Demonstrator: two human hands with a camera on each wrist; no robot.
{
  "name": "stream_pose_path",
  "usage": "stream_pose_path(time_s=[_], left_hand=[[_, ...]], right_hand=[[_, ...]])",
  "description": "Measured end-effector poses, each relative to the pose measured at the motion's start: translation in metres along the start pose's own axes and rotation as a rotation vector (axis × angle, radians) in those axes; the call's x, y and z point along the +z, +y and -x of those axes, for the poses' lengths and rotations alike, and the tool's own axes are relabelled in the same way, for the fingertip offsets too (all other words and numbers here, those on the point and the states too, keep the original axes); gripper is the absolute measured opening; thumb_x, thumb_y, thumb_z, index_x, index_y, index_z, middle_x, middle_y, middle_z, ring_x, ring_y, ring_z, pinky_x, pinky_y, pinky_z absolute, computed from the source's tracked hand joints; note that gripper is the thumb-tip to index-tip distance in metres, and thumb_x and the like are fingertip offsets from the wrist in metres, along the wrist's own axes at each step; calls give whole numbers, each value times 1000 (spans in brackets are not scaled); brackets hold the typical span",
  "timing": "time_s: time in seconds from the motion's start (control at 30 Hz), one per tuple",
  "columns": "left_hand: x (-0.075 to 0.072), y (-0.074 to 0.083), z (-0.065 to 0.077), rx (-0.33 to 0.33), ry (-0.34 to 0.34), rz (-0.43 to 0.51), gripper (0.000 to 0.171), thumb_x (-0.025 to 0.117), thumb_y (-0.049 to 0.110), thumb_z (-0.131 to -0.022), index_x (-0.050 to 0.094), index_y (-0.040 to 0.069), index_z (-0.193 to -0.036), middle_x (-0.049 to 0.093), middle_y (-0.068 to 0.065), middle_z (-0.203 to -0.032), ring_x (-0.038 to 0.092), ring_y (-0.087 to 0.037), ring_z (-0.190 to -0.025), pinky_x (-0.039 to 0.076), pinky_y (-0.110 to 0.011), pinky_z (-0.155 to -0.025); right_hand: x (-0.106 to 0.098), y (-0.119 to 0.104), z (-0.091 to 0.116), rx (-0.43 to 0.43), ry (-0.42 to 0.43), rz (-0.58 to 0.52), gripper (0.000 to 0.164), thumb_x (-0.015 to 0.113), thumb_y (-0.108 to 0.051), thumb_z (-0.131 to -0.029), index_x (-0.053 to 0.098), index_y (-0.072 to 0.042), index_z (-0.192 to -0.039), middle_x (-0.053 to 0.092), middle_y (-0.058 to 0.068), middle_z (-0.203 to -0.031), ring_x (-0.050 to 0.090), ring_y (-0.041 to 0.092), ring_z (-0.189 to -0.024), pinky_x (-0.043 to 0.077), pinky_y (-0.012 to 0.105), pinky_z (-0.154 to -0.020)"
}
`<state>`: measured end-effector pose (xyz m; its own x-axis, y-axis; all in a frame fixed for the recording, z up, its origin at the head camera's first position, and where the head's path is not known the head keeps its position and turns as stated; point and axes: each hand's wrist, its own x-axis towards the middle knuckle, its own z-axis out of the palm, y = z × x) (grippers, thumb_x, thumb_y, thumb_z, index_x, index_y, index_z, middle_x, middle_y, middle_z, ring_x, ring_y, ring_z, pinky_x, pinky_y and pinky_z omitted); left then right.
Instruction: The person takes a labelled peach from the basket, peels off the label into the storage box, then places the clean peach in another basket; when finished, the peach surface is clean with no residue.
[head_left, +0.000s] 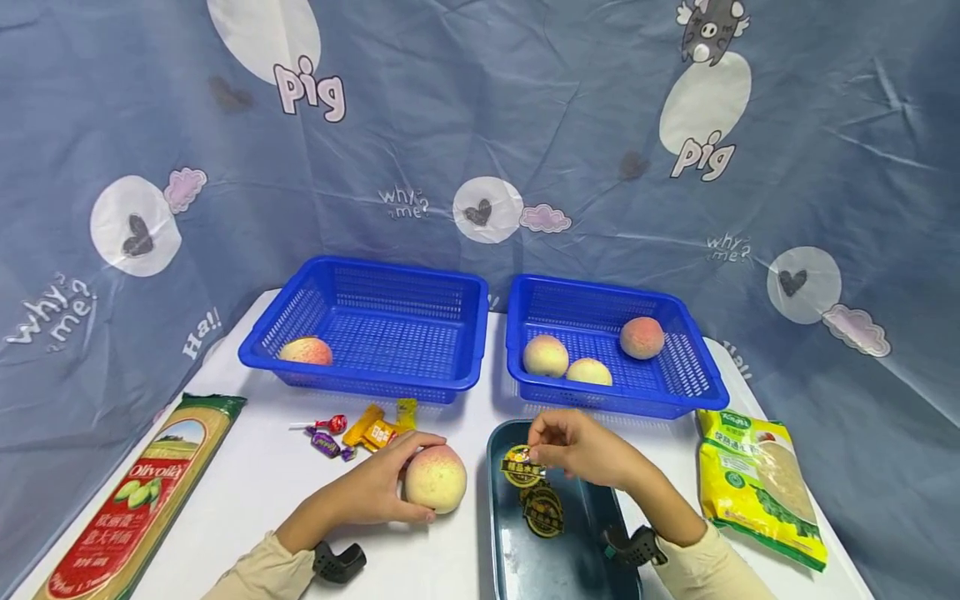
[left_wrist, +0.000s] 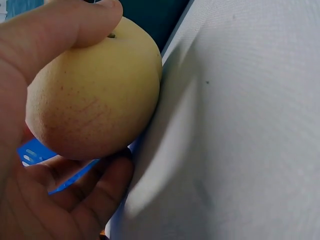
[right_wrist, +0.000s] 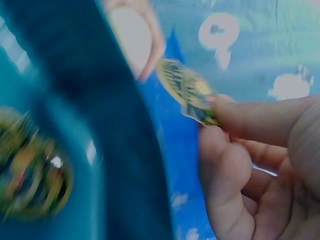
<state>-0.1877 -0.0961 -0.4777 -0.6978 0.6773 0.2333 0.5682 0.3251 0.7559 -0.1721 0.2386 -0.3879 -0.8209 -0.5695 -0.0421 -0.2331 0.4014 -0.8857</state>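
My left hand (head_left: 375, 487) grips a pale yellow peach (head_left: 437, 480) with a pink blush, thumb on the near side and fingers round the far side. In the left wrist view the peach (left_wrist: 100, 95) shows its stem beside the thumb, low over the white table. Between thumb and index finger, my right hand (head_left: 585, 450) pinches a gold-and-black oval sticker (head_left: 521, 467) by one edge. The right wrist view shows this sticker (right_wrist: 186, 90) beside the tray's rim. Below it, more such stickers (head_left: 543, 510) lie in a dark teal tray (head_left: 577, 562).
Behind stand two blue baskets: the left basket (head_left: 390, 387) holds one peach (head_left: 306, 351), the right basket (head_left: 630, 402) three. Wrapped candies (head_left: 378, 429) and a red lollipop (head_left: 336, 424) lie left of centre. A spaghetti pack (head_left: 138, 500) lies far left, a yellow bag (head_left: 757, 483) far right.
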Motion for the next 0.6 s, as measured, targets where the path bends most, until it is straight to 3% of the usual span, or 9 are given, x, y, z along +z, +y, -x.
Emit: stream_pose_path(time_s=[0.1,0.23,0.33,0.4,0.5,0.6], left_hand=[[0,-2,-1,19,2,-6,85,93,36,-72,48,21,-142,54,8,-134,53,-17,-122,46,-46,-101],[-3,-4,1,37,2,-4,84,93,36,-73,47,22,-142,54,7,-134,53,-17,-122,47,-44,-100],[-6,-2,0,33,-7,14,85,93,35,-72,47,23,-142,54,6,-135,54,-18,-122,48,-44,-99],[-9,2,-2,24,-15,40,86,94,31,-71,47,22,-142,54,5,-135,54,-20,-121,50,-42,-96],[-18,14,-10,33,-13,83,87,95,25,-70,47,19,-143,53,1,-136,55,-23,-119,54,-39,-92],[-34,33,-28,84,10,87,88,95,22,-69,48,17,-143,54,1,-135,56,-23,-117,56,-37,-88]], right_hand=[[-6,14,13,91,-51,113,11,69,-2,-95,62,-9,-90,61,1,-74,59,19,-64,48,26,-47],[-2,22,18,131,-97,261,11,70,0,-93,62,-8,-92,63,2,-73,60,19,-58,50,28,-45],[-9,22,19,121,-84,299,9,70,-7,-95,63,-4,-100,64,3,-78,59,17,-57,52,29,-48],[-21,21,22,59,-62,303,17,69,-14,-98,63,-2,-109,66,2,-86,63,16,-67,55,30,-57],[-53,22,33,-76,29,259,23,66,-15,-100,63,-2,-118,68,4,-98,66,17,-86,57,31,-72],[-90,30,45,-173,249,229,28,63,-6,-100,60,-1,-127,67,13,-112,64,19,-101,55,27,-81]])
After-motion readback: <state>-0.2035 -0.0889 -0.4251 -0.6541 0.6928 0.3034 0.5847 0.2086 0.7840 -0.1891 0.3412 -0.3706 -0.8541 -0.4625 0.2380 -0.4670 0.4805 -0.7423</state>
